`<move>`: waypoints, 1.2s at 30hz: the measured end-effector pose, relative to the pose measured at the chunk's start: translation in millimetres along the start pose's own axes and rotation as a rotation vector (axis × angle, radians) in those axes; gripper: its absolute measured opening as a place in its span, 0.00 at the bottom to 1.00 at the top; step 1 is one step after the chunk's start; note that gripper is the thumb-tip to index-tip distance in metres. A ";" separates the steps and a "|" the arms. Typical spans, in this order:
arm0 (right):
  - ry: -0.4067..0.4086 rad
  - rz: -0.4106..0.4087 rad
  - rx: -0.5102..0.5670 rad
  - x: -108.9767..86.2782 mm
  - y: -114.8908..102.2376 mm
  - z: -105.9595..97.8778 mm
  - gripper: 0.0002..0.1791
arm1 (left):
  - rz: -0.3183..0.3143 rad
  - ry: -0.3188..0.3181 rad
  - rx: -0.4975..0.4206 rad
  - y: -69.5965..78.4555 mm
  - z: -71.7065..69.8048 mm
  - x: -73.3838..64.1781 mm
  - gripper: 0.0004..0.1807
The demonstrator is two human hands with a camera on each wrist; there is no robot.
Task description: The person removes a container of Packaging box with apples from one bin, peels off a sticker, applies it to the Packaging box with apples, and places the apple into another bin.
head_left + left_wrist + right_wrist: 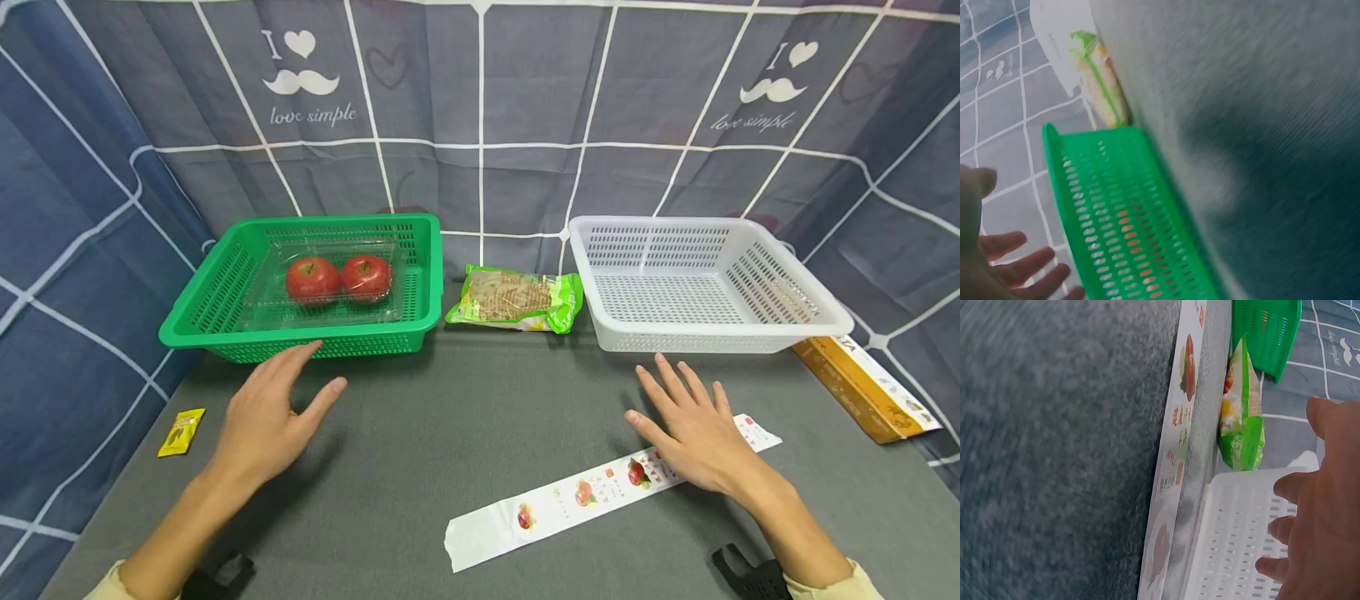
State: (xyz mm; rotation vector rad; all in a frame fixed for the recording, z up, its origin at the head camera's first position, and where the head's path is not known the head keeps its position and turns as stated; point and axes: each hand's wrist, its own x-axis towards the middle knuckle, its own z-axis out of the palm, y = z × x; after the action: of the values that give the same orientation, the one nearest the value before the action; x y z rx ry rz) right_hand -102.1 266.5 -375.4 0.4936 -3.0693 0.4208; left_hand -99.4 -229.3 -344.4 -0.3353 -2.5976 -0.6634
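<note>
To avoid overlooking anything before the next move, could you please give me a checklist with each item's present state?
1. Left hand free: ok, it holds nothing.
2. Right hand free: ok, it holds nothing.
3. Two round red apples inside the green perforated plastic basket: ok.
4. Clear plastic container around the apples closed: cannot tell.
5. Long white strip with printed fruit fully visible in the head view: not ok, the right hand covers part of it.
6. Green-and-clear plastic bag between the green basket and the rectangular white plastic basket: ok.
</note>
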 end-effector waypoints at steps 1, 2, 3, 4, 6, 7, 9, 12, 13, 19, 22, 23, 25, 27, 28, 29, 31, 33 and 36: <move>0.001 0.000 0.001 -0.5 -0.5 -0.2 0.39 | -0.008 0.041 -0.022 0.0 -2.5 2.4 0.32; 0.002 -0.001 0.000 -0.8 -0.9 -0.1 0.39 | -0.020 0.076 -0.041 -0.6 -5.0 5.6 0.30; 0.003 0.000 0.002 -1.1 -1.3 -0.3 0.39 | -0.031 0.106 -0.061 -1.7 -7.9 9.9 0.28; 0.003 0.001 0.003 -1.6 -1.7 -0.6 0.39 | -0.048 0.127 -0.079 -3.7 -10.7 15.1 0.27; 0.012 0.000 0.001 -2.0 -2.1 -0.3 0.39 | -0.105 0.142 -0.113 -9.8 -17.0 29.4 0.26; 0.015 0.002 0.000 -2.4 -2.5 -0.6 0.39 | -0.144 0.138 -0.137 -14.1 -19.7 37.7 0.26; 0.023 0.000 0.003 -3.0 -3.6 -0.9 0.39 | -0.239 0.117 -0.190 -25.9 -24.7 55.7 0.29; 0.043 -0.016 0.051 -3.3 -7.6 -0.9 0.38 | -0.414 0.047 -0.280 -48.4 -30.5 82.0 0.36; 0.051 -0.025 0.081 -2.9 -9.4 -0.5 0.38 | -0.469 0.014 -0.303 -56.2 -31.8 89.2 0.39; 0.122 -0.062 0.264 3.1 -25.5 -0.6 0.34 | -0.654 -0.152 -0.298 -88.6 -37.0 120.0 0.47; 0.162 -0.073 0.353 11.1 -37.2 -3.3 0.30 | -0.702 -0.218 -0.300 -95.5 -37.8 128.1 0.50; 0.170 -0.078 0.404 15.5 -42.3 -4.2 0.28 | -0.719 -0.240 -0.311 -97.1 -38.1 129.7 0.51; 0.167 -0.083 0.517 26.8 -54.9 -7.0 0.26 | -0.752 -0.284 -0.332 -99.5 -38.8 132.0 0.53; 0.153 -0.091 0.628 42.2 -70.4 -9.9 0.24 | -0.766 -0.311 -0.343 -101.6 -38.8 133.1 0.53; 0.145 -0.098 0.677 50.8 -79.4 -11.4 0.23 | -0.768 -0.316 -0.345 -102.2 -38.8 133.1 0.53; 0.144 -0.107 0.714 59.7 -89.2 -12.9 0.23 | -0.766 -0.317 -0.343 -102.5 -38.4 133.1 0.52; 0.142 -0.137 0.760 77.4 -109.2 -15.8 0.22 | -0.748 -0.296 -0.334 -101.8 -37.6 131.8 0.51; 0.143 -0.162 0.797 94.6 -129.7 -17.0 0.22 | -0.713 -0.244 -0.316 -99.2 -36.6 127.9 0.49; 0.135 -0.183 0.813 116.9 -157.6 -17.2 0.22 | -0.628 -0.151 -0.224 -89.2 -36.8 114.1 0.46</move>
State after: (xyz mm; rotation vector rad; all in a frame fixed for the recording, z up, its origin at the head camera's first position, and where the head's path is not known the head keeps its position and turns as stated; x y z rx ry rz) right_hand -165.3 90.9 -312.2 0.6917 -2.5672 1.6133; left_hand -215.9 -310.1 -297.4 0.4061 -2.7760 -1.1795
